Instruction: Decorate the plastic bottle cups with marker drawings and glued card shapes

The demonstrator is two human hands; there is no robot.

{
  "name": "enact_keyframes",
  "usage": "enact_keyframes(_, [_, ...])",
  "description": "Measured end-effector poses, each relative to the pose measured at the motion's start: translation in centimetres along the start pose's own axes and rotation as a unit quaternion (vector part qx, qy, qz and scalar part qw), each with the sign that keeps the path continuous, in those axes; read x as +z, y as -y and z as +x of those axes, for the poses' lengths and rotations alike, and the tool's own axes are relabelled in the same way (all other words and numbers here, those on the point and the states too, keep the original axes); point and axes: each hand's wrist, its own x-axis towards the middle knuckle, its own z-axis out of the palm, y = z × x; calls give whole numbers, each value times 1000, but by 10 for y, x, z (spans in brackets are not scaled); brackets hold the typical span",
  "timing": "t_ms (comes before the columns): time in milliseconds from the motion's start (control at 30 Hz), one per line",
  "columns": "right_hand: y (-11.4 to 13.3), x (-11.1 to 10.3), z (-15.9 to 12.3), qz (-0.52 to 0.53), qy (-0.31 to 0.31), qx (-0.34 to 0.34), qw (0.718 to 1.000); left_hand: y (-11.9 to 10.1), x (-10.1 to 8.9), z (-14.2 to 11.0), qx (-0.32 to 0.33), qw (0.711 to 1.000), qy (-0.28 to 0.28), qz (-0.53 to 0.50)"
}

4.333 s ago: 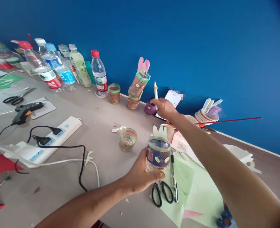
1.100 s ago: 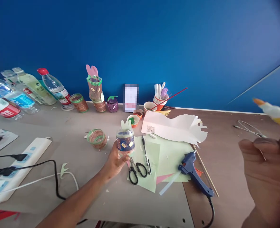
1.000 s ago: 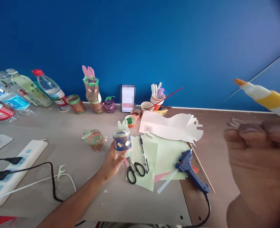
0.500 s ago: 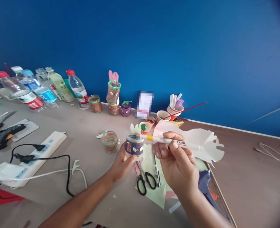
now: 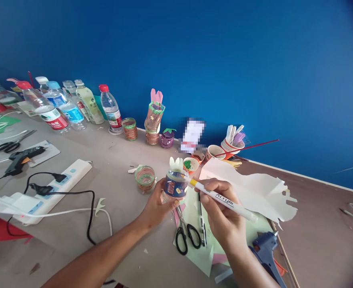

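My left hand (image 5: 156, 204) is wrapped round a small decorated bottle piece (image 5: 174, 186) with a dark blue band and pale green paper ears, held upright on the table. My right hand (image 5: 224, 218) grips a white acrylic marker (image 5: 224, 199) with a yellow band. The marker's tip touches the upper right side of the bottle piece. Black scissors (image 5: 186, 236) and a black pen (image 5: 202, 222) lie on pale green paper (image 5: 198, 252) just below my hands.
A cut cup (image 5: 145, 178) with a green rim stands left of the bottle piece. Water bottles (image 5: 74, 104) line the blue wall. A power strip (image 5: 48, 192) with cables lies left, a blue glue gun (image 5: 268, 256) right, white cut paper (image 5: 254, 190) behind, a cup of markers (image 5: 233, 142) by the wall.
My right hand came down from close to the camera to the bottle piece and set the marker tip against it. The left hand kept hold of the bottle piece.
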Motion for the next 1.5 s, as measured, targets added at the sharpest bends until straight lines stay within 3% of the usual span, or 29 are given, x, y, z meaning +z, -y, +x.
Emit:
enact_keyframes(133, [-2, -3, 1, -143, 11, -49, 989, 1, -2, 1, -2, 1000, 5, 12])
enact_keyframes(200, [-4, -2, 1, -163, 25, -83, 983, 0, -2, 1, -3, 1000, -1, 12])
enact_keyframes(300, [-11, 3, -1, -119, 5, -88, 989, -2, -1, 1, -10, 1000, 3, -3])
enact_keyframes(433, [-27, 15, -5, -49, -88, -69, 993, -5, 0, 0, -27, 999, 5, -46])
enact_keyframes(567, [-42, 18, -9, -37, -132, -15, 990, -15, 2, 0, -52, 997, 12, -53])
enact_keyframes(733, [-46, 15, -9, 10, -105, 34, 994, -21, 3, 0, -55, 997, 10, -47])
enact_keyframes(967, [-44, 19, -8, 48, -87, 41, 994, -19, 2, 0, -63, 997, 15, -37])
enact_keyframes(1500, [-38, 17, -6, -46, -50, 7, 998, -25, 3, 1, -64, 996, 21, -60])
